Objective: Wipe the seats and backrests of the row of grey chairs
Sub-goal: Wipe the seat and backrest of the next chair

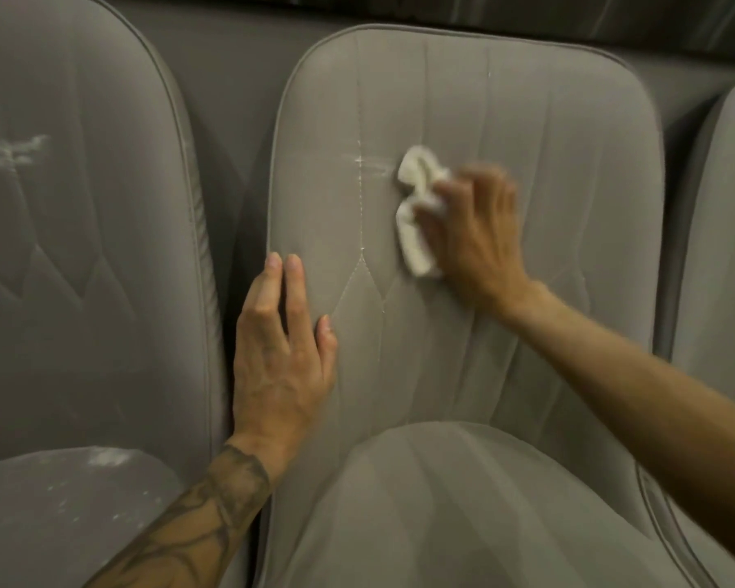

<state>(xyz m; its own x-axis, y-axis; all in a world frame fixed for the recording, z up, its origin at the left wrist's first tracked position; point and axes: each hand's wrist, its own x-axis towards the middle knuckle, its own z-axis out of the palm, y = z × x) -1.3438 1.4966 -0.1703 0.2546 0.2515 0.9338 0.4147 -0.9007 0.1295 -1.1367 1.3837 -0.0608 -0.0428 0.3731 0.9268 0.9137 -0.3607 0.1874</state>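
Observation:
A grey padded chair fills the middle of the head view, with its backrest (527, 120) upright and its seat (463, 511) below. My right hand (472, 235) holds a crumpled white cloth (416, 205) against the middle of the backrest; the hand is blurred. A whitish smear (368, 161) lies on the backrest just left of the cloth. My left hand (283, 354) rests flat, fingers straight, on the backrest's lower left edge.
A second grey chair (81, 248) stands at the left with white streaks on its backrest (13, 150) and white specks on its seat (81, 481). The edge of a third grey chair (726, 248) shows at the right. A dark wall runs behind the row.

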